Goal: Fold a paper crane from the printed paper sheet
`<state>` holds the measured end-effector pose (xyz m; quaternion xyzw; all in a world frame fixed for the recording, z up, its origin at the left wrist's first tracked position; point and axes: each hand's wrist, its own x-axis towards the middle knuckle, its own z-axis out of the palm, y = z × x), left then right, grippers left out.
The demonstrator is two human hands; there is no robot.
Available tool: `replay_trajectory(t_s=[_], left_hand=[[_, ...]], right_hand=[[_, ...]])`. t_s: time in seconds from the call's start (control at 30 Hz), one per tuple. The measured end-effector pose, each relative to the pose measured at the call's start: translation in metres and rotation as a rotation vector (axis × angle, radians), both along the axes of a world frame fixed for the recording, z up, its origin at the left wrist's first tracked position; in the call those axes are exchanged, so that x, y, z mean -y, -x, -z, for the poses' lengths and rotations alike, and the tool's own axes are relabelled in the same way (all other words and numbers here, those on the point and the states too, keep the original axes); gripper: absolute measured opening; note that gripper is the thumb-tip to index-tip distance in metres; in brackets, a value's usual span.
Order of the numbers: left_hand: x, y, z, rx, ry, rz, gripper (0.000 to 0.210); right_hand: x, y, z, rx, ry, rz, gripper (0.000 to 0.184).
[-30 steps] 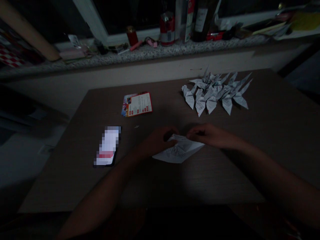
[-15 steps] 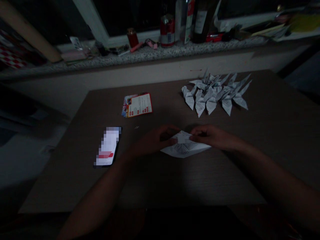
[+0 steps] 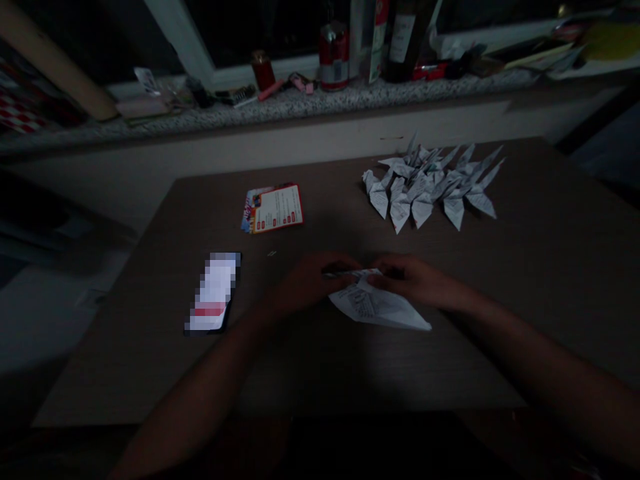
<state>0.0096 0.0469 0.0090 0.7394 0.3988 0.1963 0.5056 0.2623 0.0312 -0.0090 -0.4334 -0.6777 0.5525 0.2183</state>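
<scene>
A partly folded sheet of printed paper (image 3: 377, 308) is between my hands above the middle of the table, its long point slanting down to the right. My left hand (image 3: 320, 280) pinches its left side, thumb in front and fingers behind. On the upper right part, my right hand (image 3: 407, 279) is closed with the thumb pressed on the paper. The fingers hide some of the upper folds. Beyond my right hand, several folded paper birds (image 3: 423, 200) of printed paper stand clustered together.
Left of my hands, a phone (image 3: 213, 293) lies with its screen lit. Farther back is a small stack of printed cards (image 3: 277, 208). Behind the table (image 3: 165, 253), a speckled stone windowsill (image 3: 210, 123) carries a red can (image 3: 334, 57), a dark bottle (image 3: 401, 40) and other clutter.
The paper has turned, so its right point now hangs lower and its upper tip is folded or hidden between my fingers. My right thumb has shifted inward, and my hands sit closer together.
</scene>
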Motion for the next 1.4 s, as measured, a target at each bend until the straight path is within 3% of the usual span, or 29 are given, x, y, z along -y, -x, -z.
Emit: replay_trajectory(t_s=[0.2,0.4,0.77,0.93,1.4], left_hand=[[-0.002,0.0,-0.003,-0.013,-0.045,-0.086,0.028],[-0.009,0.009,0.005,0.058,-0.03,-0.141,0.026],[-0.006,0.008,-0.001,0.048,-0.015,-0.223,0.026],[-0.009,0.011,0.003,0.083,0.024,-0.257,0.025],[-0.003,0.002,-0.001,0.092,-0.091,-0.2,0.016]], right_hand=[[0.001,-0.002,0.005,-0.089,0.074,0.07,0.033],[0.001,-0.007,0.006,-0.104,0.113,0.125,0.033],[0.003,-0.004,0.011,-0.029,0.069,0.002,0.034],[0.004,-0.005,0.008,-0.041,0.066,-0.05,0.033],[0.003,-0.005,0.013,-0.02,0.062,-0.044,0.031]])
